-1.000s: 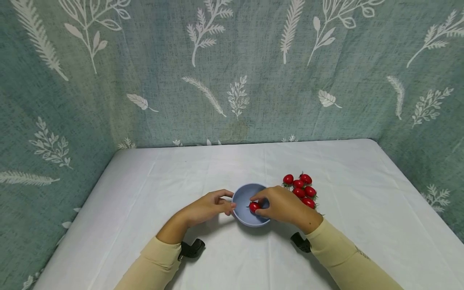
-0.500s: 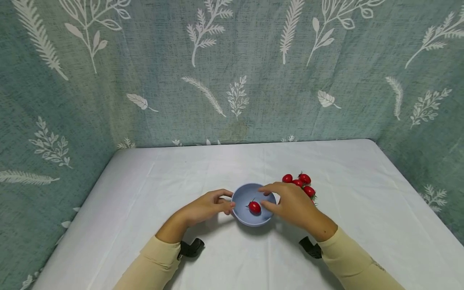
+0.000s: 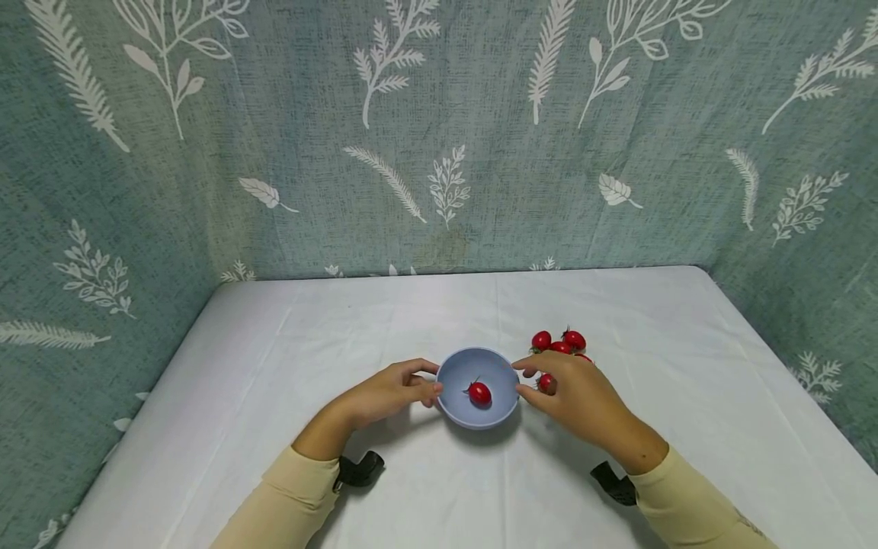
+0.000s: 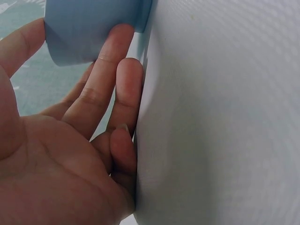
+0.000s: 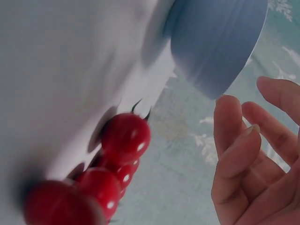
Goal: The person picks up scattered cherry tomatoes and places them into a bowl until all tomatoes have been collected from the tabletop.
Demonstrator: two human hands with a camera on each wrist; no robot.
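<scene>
- A white desk (image 3: 370, 320) spreads before you.
- Your right grip (image 3: 581, 395), fingers spread, is just beside the bowl (image 3: 473, 364).
- Your left grip (image 3: 391, 394), fingers extended, touches the bowl.
- The bowl stands upright between them.
- Tomatoes (image 3: 560, 347) cluster partly behind your right grip.
- One tomato (image 3: 479, 395) lies inside the bowl.

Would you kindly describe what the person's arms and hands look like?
The left sleeve and right sleeve are pale yellow-beige, the right bearing a small greyish marking. A black device sits at each wrist. The left hand and right hand are gloveless.
</scene>
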